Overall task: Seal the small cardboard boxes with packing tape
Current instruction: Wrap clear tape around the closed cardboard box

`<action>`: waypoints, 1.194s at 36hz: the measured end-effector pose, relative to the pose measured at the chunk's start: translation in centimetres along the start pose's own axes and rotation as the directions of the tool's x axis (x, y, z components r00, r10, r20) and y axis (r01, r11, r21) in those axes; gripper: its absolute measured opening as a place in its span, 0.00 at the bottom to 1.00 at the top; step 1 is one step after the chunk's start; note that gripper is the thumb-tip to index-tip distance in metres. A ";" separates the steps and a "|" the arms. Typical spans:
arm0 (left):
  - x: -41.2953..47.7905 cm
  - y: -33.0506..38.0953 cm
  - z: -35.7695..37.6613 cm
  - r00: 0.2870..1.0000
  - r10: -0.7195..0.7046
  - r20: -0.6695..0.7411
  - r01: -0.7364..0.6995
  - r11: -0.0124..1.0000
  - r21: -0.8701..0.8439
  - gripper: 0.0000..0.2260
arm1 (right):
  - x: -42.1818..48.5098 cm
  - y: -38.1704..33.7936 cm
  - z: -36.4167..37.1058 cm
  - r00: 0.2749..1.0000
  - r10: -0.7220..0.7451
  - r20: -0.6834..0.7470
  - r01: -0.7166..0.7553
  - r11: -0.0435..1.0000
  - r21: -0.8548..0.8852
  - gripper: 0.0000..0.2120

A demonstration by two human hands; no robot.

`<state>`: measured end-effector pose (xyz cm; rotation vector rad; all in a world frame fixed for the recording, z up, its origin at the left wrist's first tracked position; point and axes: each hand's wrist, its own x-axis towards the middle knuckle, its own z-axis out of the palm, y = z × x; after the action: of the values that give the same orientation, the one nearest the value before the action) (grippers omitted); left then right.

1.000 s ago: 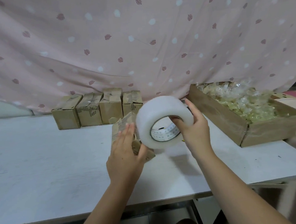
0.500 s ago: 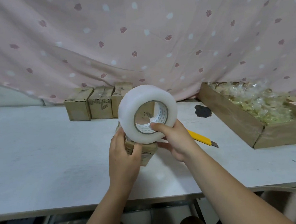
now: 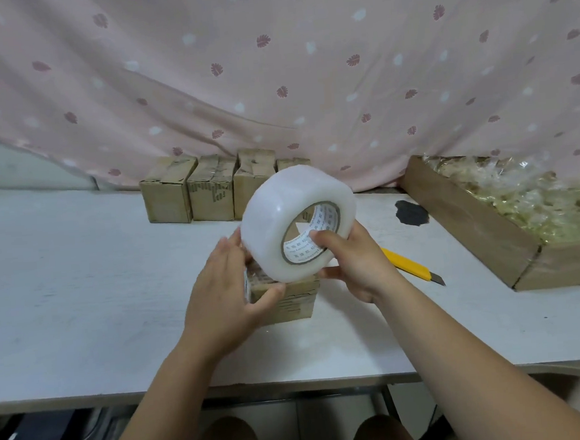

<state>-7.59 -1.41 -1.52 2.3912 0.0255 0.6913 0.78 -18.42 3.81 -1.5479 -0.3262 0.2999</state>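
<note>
A small cardboard box (image 3: pixel 289 304) was seen standing on the white table (image 3: pixel 80 286) and was taken as the reference for all places. Its left side was gripped by the left hand (image 3: pixel 225 293), the thumb pressed on the near face and the fingers wrapped over the side. Directly above it a roll of clear packing tape (image 3: pixel 275 227) was clamped in the right hand (image 3: pixel 357 263), the thumb hooked into the core (whether the roll touched the box top could not be told). Behind the box a row of four like boxes (image 3: pixel 211 194) was lined up against a pink curtain (image 3: pixel 271 66). Just right of it a yellow utility knife (image 3: pixel 408 266) was laid flat, and farther right an open carton (image 3: pixel 471 231) of clear-wrapped items was set
</note>
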 end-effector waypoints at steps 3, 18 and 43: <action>0.7 0.0 0.1 0.998 0.046 0.052 -0.043 0.997 -0.059 0.37 | 0.1 -0.3 -0.2 0.999 0.004 0.032 -0.004 1.000 -0.016 0.12; 1.6 -1.5 2.2 0.983 0.169 -0.078 -0.177 0.978 -0.111 0.33 | 0.7 -0.3 -0.9 0.991 -0.123 -0.055 0.113 0.982 -0.154 0.07; 1.1 -1.3 2.7 0.994 0.093 -0.049 -0.092 0.995 0.025 0.49 | -1.1 4.3 -7.7 0.883 -0.182 -0.433 0.044 0.949 -0.311 0.06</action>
<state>-5.14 -1.75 -3.59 2.4084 -0.0566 0.7984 2.83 -25.92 -0.51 -1.8282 -0.0883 -0.2228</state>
